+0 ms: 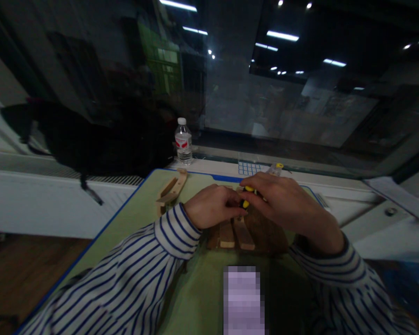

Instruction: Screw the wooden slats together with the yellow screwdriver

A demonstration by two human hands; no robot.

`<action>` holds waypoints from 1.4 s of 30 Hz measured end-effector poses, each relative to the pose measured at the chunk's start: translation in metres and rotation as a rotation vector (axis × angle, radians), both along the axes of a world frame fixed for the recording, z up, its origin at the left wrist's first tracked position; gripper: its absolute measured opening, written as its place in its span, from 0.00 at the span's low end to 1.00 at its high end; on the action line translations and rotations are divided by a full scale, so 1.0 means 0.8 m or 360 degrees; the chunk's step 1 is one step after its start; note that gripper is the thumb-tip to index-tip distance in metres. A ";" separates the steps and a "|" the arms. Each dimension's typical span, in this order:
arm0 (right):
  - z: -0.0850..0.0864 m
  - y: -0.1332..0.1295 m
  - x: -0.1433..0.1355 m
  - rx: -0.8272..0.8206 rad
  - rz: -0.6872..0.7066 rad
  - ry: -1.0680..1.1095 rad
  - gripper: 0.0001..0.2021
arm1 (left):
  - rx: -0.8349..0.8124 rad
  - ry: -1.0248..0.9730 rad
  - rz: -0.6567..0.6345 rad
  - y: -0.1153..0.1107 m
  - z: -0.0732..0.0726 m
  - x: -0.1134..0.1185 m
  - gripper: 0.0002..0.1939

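Observation:
Two light wooden strips [243, 235] lie side by side on a brown board [268, 232] on the green table. Above them my right hand [279, 200] is closed on a yellow and black tool [248, 189], probably a screwdriver handle. My left hand [214, 204] is closed close beside the tool, over the upper part of the strips; what its fingertips pinch is hidden. A joined wooden piece [174, 188] stands at the table's back left.
A water bottle [184, 144] stands on the window sill, with a black bag [91, 144] to its left. A phone-like object [243, 300] with a blurred screen lies at the front of the green table [195, 288]. Papers [401, 195] are at the right.

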State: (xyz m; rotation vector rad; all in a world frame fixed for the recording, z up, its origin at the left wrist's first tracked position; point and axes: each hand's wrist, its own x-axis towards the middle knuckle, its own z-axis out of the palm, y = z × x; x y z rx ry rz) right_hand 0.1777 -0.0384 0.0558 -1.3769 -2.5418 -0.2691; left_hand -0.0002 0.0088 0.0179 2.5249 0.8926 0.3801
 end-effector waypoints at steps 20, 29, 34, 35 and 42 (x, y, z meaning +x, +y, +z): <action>0.006 -0.004 0.004 -0.0102 0.0206 0.0168 0.14 | -0.0052 -0.0096 -0.0037 0.008 -0.010 -0.002 0.11; 0.004 -0.005 0.004 -0.0024 0.0070 0.0068 0.15 | -0.0237 -0.0119 -0.0133 0.010 -0.012 -0.001 0.11; 0.004 -0.003 0.004 -0.0006 0.0048 0.0050 0.17 | -0.0273 -0.0127 -0.0178 0.011 -0.013 -0.002 0.12; 0.004 -0.002 0.004 -0.0010 0.0044 0.0045 0.17 | -0.0285 -0.0138 -0.0190 0.011 -0.013 -0.002 0.12; 0.001 0.000 0.006 0.0015 0.0058 0.0061 0.15 | -0.0314 -0.0194 -0.0198 0.014 -0.016 -0.002 0.12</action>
